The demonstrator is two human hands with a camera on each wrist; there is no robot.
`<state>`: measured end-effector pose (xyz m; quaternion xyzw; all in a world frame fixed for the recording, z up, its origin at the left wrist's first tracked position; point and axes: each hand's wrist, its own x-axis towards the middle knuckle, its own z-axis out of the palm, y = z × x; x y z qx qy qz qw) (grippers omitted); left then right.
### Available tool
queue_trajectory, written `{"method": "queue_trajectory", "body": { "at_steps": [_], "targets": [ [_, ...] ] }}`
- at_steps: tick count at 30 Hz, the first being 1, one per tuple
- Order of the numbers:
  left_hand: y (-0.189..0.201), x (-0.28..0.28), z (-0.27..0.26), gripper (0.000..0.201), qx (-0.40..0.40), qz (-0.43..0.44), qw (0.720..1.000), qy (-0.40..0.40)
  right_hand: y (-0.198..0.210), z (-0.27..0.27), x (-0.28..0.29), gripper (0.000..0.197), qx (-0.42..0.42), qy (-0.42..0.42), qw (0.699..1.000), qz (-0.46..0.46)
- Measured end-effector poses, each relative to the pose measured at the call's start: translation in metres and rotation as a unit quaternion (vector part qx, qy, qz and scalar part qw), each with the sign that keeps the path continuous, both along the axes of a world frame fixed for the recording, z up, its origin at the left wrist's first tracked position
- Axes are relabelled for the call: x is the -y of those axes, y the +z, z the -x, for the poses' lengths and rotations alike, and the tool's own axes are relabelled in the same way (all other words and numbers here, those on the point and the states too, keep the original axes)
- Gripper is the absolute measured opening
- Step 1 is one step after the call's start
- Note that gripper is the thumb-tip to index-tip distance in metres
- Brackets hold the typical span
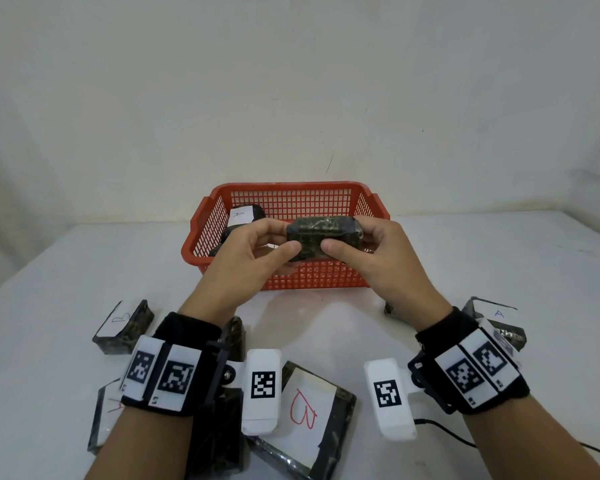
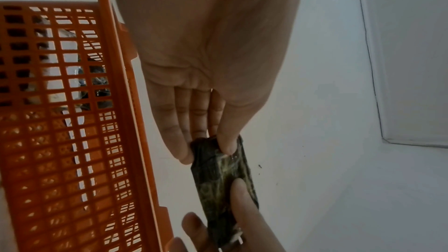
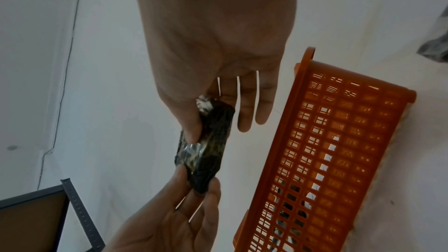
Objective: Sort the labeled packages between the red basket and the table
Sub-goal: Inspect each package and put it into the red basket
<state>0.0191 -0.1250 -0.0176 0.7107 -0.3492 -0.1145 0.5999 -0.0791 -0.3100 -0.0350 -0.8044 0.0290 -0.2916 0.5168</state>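
both hands: left hand (image 1: 253,249) + right hand (image 1: 371,252) fingers pinch dark package (image 1: 321,237) by its ends | over red basket (image 1: 291,192), counter's far middle | label not visible, likely turning to read it

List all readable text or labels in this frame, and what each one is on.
"A": white label on the package in the red basket.
"B": small package at table left.
"B", in red: large package near the wrists.
"A": package at table right.
Red mark on the near-left package: partly hidden, unreadable.
Held package: no label showing.
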Motion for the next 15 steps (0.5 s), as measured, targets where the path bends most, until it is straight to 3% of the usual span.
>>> {"method": "queue_trajectory", "body": {
  "at_steps": [6, 11, 15],
  "targets": [
    [0.0012, -0.0022, 0.0013, 0.021, 0.038, 0.008, 0.999, -0.004, 0.0093, 0.0040, -0.0002, 0.048, -0.098, 0.063, 0.988, -0.103],
    [0.0009, -0.0005, 0.0002, 0.022, 0.082, -0.006, 0.997, -0.004, 0.0112, 0.0054, 0.0004, 0.025, -0.104, 0.068, 0.988, -0.092],
    [-0.0003, -0.0005, -0.0002, 0.022, 0.097, -0.010, 0.995, -0.012, 0.0090, 0.0043, 0.0028, 0.025, -0.063, 0.044, 0.994, -0.079]
  ]
}}
